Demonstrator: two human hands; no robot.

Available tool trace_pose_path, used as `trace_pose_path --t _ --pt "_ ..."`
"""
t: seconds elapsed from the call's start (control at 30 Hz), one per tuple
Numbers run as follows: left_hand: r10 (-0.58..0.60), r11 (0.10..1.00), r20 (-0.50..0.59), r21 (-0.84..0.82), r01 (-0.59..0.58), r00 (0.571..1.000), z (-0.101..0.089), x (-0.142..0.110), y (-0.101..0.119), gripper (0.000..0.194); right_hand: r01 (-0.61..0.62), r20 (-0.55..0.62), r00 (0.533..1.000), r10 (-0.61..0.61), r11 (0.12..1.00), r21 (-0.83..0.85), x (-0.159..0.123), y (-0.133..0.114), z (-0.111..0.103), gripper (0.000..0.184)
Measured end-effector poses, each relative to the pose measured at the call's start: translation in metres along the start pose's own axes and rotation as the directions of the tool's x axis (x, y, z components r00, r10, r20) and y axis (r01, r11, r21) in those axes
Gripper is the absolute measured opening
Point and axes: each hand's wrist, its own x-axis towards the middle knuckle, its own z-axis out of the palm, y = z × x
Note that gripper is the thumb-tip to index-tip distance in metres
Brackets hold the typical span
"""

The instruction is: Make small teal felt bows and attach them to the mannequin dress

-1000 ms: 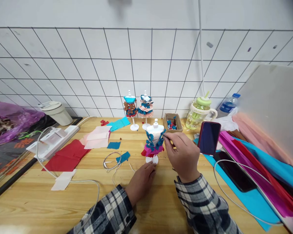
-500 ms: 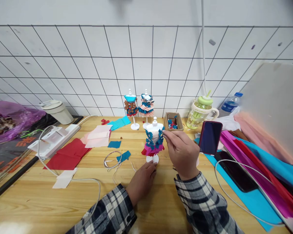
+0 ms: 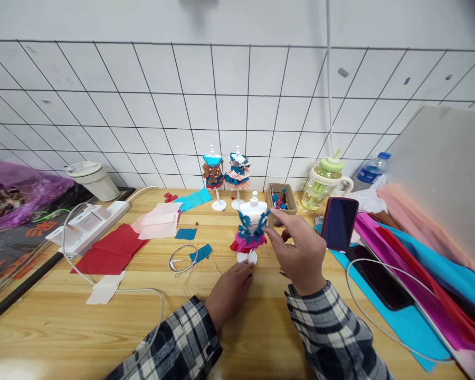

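A small white dress form (image 3: 254, 207) stands upright before me, with teal petal-like scraps down both sides of its bodice and a magenta and red ruffled skirt (image 3: 248, 243). My left hand (image 3: 229, 289) rests low on the table, its fingers at the round white base (image 3: 247, 257), holding it. At the bodice's right edge is my right hand (image 3: 298, 248), thumb and index finger apart with a gap between them. Nothing shows in that gap. Behind stand two more dress forms, one in brown and teal (image 3: 212, 171), the other in teal and peach ruffles (image 3: 238, 171).
A cardboard box (image 3: 282, 198) of scraps sits behind my right hand. To the right are a phone (image 3: 341, 224), a lidded cup (image 3: 320, 184) and layered coloured sheets (image 3: 415, 274). Leftward lie a red sheet (image 3: 110, 249), a power strip (image 3: 89, 227) and a cable (image 3: 142, 291).
My right thumb and index finger have parted from a pinch at the bodice's right edge. The dress form has shifted very slightly right in view. My left hand stays at the base.
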Motion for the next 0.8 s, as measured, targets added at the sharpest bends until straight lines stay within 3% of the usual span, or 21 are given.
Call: trace_pose_path --t 0.17,0.3,0.37,0.5,0.8 --pt "0.171 0.985 -0.137 0.012 -0.171 0.976 -0.004 -0.004 -0.004 0.019 0.012 -0.053 0.999 -0.006 0.993 0.113 -0.029 -0.003 -0.012 0.032" --pt "0.281 0.938 -0.235 -0.135 -0.318 0.93 -0.009 -0.016 0.004 0.019 -0.188 0.054 0.982 0.18 0.959 0.213 -0.073 -0.01 -0.017 0.021" --pt "0.268 0.909 -0.276 -0.246 -0.337 0.923 -0.01 -0.022 0.01 0.022 -0.283 0.144 0.957 0.252 0.921 0.267 -0.09 -0.016 -0.019 0.016" --pt "0.218 0.857 -0.327 -0.387 -0.341 0.919 -0.011 -0.028 0.019 0.021 -0.342 0.301 0.924 0.236 0.862 0.375 -0.104 -0.026 -0.022 0.011" --pt "0.25 0.857 -0.353 -0.353 -0.376 0.901 -0.008 -0.031 0.021 0.016 -0.441 0.457 0.861 0.223 0.775 0.453 -0.106 -0.031 -0.024 0.011"
